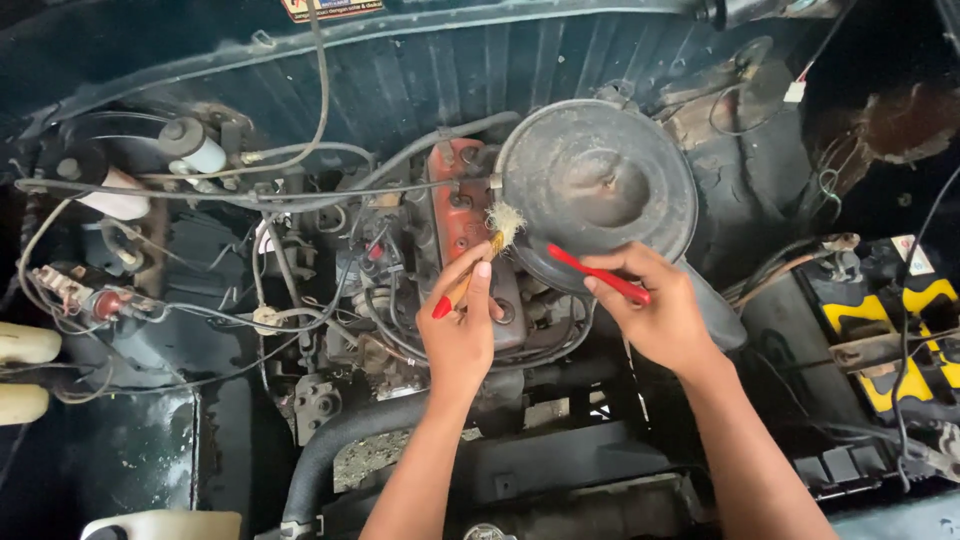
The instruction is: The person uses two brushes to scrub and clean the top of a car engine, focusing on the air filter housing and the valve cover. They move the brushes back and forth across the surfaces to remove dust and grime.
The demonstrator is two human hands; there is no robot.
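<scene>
I look down into a car's engine bay. My left hand (460, 325) grips a small paintbrush (478, 262) with a red-tipped wooden handle; its pale frayed bristles touch the left edge of a round, dusty black air cleaner cover (600, 180). My right hand (655, 305) holds a thin red-handled tool (597, 272) laid against the cover's lower rim. Under the brush sits a rusty red valve cover (457, 215).
Hoses and wires cross the engine at left (300, 180). A white-capped reservoir (195, 145) stands at the upper left. A battery with yellow and black markings (900, 320) sits at right. A thick black hose (340, 440) runs along the front.
</scene>
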